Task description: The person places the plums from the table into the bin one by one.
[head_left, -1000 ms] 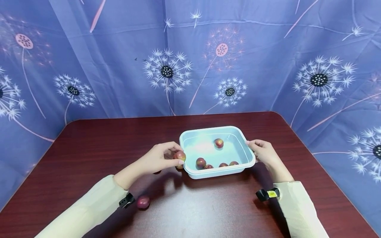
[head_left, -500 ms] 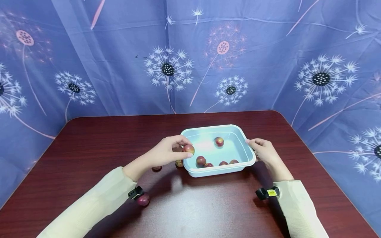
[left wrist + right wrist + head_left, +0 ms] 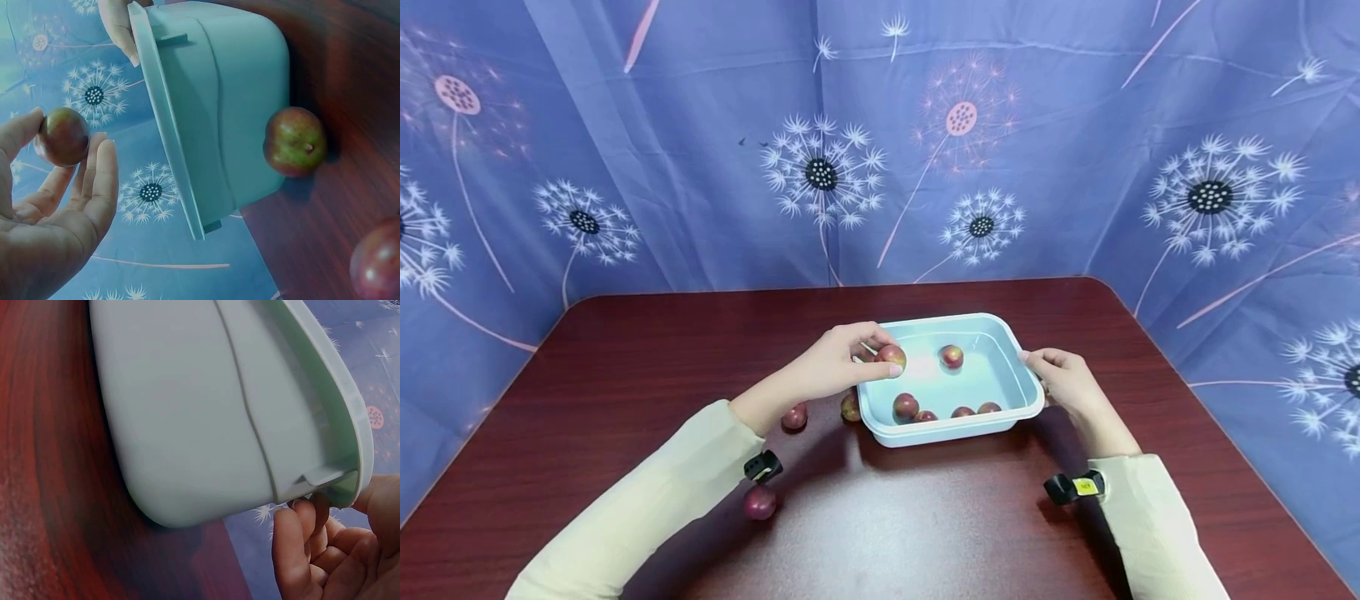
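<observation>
A reddish plum [image 3: 891, 359] is pinched between the thumb and fingers of my left hand [image 3: 838, 364], above the left side of a light blue plastic basin [image 3: 955, 431]. In the left wrist view that plum [image 3: 63, 137] shows round and dark red, apart from the basin's wall [image 3: 244, 94]. My right hand [image 3: 1067, 385] grips the basin's right rim. Seen from the right wrist, thumb and curled fingers [image 3: 290, 550] hold the rim's end. Inside the basin lie several plums, one plum [image 3: 952, 357] towards the back and another plum [image 3: 906, 407] near the front left.
Left of the basin, a greenish-red plum [image 3: 851, 407] sits close to its wall, with another plum [image 3: 794, 417] farther left. A darker plum [image 3: 760, 502] lies nearer, below the left wristband. A blue dandelion-print curtain [image 3: 715, 167] hangs behind the brown table [image 3: 910, 525].
My left hand has moved right and away from me with the plum, from beside the basin's left rim to over its inside. The right hand stays on the rim.
</observation>
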### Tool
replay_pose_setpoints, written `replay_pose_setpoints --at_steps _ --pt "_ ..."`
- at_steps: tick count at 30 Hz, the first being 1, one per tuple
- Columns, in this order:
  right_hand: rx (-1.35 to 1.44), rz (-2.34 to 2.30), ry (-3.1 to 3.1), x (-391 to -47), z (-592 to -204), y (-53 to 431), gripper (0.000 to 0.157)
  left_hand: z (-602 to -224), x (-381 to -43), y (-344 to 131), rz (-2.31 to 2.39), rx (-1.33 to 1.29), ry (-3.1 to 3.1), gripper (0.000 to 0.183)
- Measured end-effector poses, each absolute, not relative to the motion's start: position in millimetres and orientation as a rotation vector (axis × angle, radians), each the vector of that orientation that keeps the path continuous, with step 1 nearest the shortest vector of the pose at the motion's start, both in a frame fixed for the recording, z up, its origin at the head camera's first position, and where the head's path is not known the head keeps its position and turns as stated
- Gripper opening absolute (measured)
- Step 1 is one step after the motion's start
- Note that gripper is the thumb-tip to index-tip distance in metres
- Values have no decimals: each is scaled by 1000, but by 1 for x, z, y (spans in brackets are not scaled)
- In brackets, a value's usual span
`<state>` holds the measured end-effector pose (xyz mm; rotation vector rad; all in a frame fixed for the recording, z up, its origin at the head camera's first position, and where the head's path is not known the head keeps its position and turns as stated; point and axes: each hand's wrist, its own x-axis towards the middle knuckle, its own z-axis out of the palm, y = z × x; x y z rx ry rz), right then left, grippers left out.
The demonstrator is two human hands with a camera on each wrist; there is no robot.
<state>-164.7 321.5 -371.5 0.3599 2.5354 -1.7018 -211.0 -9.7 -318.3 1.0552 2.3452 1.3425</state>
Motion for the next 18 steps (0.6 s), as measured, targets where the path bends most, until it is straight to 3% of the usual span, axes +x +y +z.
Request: replay_pose_setpoints --at_steps 18 --pt "356 -1739 2516 -166 -373 322 34 -329 -222 24 1213 1085 2284 24"
